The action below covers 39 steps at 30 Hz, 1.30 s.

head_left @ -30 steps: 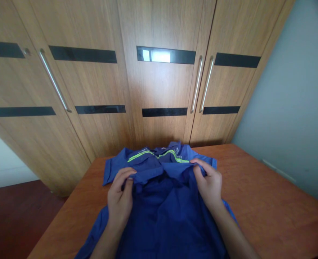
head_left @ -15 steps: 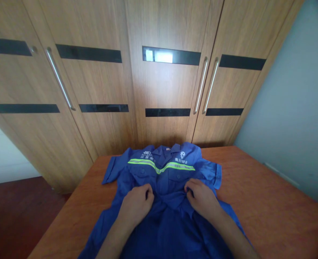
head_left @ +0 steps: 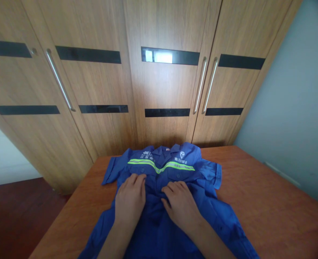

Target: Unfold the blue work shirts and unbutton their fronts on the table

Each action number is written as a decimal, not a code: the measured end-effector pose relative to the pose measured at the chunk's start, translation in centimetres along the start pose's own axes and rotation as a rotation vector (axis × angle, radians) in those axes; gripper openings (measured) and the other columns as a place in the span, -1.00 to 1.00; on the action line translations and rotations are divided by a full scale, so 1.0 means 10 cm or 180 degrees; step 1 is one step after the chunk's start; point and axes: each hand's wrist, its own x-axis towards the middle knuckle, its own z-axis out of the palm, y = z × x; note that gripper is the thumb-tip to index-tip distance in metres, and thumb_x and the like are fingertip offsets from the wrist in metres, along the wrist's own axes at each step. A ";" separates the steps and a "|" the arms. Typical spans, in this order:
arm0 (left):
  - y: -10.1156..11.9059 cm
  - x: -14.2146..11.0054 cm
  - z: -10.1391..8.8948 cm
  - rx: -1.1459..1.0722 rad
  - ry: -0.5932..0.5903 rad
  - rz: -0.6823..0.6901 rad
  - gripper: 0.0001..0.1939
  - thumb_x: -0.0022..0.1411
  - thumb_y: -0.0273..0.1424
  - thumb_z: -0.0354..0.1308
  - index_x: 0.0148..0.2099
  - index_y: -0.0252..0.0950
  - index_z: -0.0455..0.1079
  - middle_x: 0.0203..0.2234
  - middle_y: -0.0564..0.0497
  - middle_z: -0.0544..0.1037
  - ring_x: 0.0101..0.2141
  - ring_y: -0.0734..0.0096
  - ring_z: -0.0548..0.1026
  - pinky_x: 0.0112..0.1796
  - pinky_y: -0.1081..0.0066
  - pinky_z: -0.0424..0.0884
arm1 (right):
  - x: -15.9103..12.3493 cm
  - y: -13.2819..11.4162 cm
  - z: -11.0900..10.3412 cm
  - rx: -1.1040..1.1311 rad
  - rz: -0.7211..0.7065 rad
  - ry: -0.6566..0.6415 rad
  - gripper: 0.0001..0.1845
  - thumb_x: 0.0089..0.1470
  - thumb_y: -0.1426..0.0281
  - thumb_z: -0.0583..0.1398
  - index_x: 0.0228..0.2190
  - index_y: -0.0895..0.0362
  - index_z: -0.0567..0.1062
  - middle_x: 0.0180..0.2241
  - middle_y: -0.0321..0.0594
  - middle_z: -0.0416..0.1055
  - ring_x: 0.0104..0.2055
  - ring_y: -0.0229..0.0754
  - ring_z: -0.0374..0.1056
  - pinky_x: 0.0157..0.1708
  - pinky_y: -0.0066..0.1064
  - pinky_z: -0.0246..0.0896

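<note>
A blue short-sleeved work garment [head_left: 159,208] lies spread front up, its collar at the far end. A yellow-green and silver reflective stripe [head_left: 141,162] crosses the chest, with white printing above it on both sides. My left hand [head_left: 130,198] rests palm down on the cloth below the left chest pocket, fingers stretched forward. To its right, my right hand [head_left: 179,203] lies over the middle of the garment, thumb apart from the fingers. Cloth is creased between the two hands. The near part of the garment is partly hidden under my forearms.
The garment lies on a reddish-brown wooden table [head_left: 256,190]. Behind it stands a wooden wardrobe [head_left: 164,86] with closed doors, black strips and long metal handles. A pale wall [head_left: 288,118] borders the right side, and dark red floor [head_left: 21,216] shows at left.
Both hands have let go of the pinched cloth at the waist and opened. My right hand has moved left toward the middle; my left hand has moved slightly left and farther forward.
</note>
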 end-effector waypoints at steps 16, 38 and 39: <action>0.37 -0.10 0.06 -0.1266 -0.0161 0.0447 -0.91 0.20 -0.42 0.08 -0.21 -0.22 0.33 -0.26 -0.05 0.47 -0.23 0.25 0.47 -0.19 0.29 0.43 | 0.07 0.17 -0.01 0.1259 0.0530 0.0783 -0.86 0.01 0.52 0.15 -0.49 0.10 0.48 -0.49 -0.31 0.41 -0.41 -0.24 0.35 -0.35 -0.46 0.21; 0.24 -0.12 0.18 -0.1319 -0.0458 0.0658 -0.67 0.30 -0.51 -0.09 -0.01 -0.19 0.44 -0.23 -0.04 0.54 -0.23 0.35 0.52 -0.17 0.40 0.46 | 0.02 0.21 0.12 0.0406 0.0269 0.0608 -0.78 0.15 0.46 0.10 -0.23 0.05 0.53 -0.33 -0.23 0.49 -0.27 -0.17 0.40 -0.21 -0.40 0.23; 0.24 -0.11 0.18 -0.1322 -0.0478 0.0682 -0.66 0.31 -0.51 -0.09 -0.01 -0.20 0.43 -0.23 -0.04 0.54 -0.22 0.35 0.52 -0.17 0.40 0.46 | 0.02 0.21 0.12 0.0402 0.0267 0.0608 -0.76 0.16 0.46 0.09 -0.20 0.05 0.52 -0.32 -0.22 0.49 -0.26 -0.17 0.40 -0.20 -0.40 0.23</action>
